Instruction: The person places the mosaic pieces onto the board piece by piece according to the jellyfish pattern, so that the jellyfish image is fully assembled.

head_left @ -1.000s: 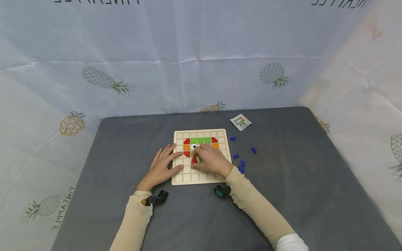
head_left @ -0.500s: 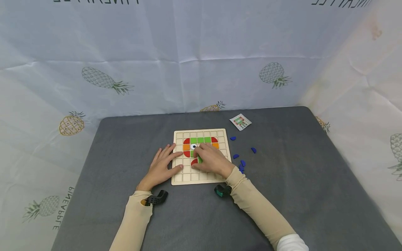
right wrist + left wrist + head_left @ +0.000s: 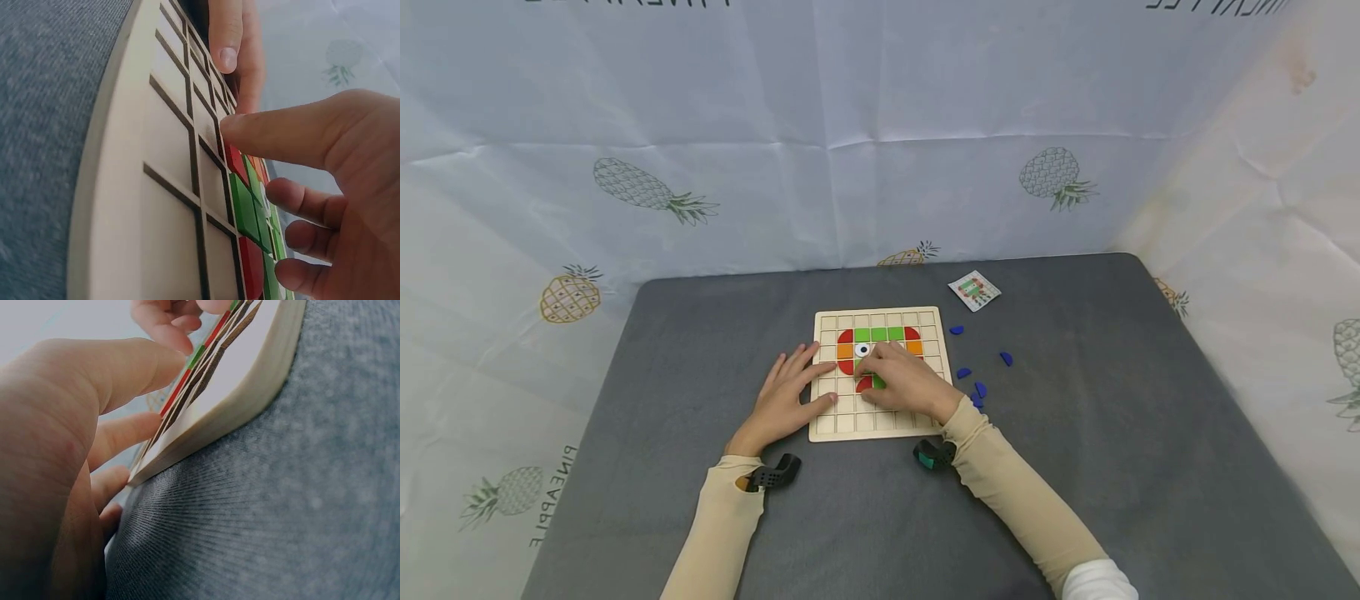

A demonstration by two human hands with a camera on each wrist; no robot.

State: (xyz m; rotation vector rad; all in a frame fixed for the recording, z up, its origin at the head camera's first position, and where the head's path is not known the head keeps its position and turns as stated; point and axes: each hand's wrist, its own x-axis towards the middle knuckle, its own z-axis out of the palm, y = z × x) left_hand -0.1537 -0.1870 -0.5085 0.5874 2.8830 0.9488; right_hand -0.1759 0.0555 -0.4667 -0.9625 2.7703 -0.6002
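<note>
A wooden grid board [image 3: 842,427] lies on the grey table, bearing red, green and orange pieces and an eye tile [image 3: 862,350]. My left hand [image 3: 785,400] rests on the board's left edge, fingers spread. Over the board's middle hovers my right hand [image 3: 910,385], thumb and fingers apart around a rounded red piece [image 3: 864,385], which lies in a cell. In the right wrist view, the thumb tip is right by that red piece [image 3: 235,162], and a green piece [image 3: 245,209] sits beside it. The right hand hides part of the pattern in the head view.
Several blue half-round pieces [image 3: 1006,359] lie loose to the right of the board. A small picture card [image 3: 974,290] lies behind them, near the table's [image 3: 715,325] back edge. A pineapple-print cloth [image 3: 760,208] hangs behind the table.
The red piece, tilted up at the right fingertips a second ago, now lies flat in its cell. The right thumb and fingers have drawn slightly off it. The left hand stays put.
</note>
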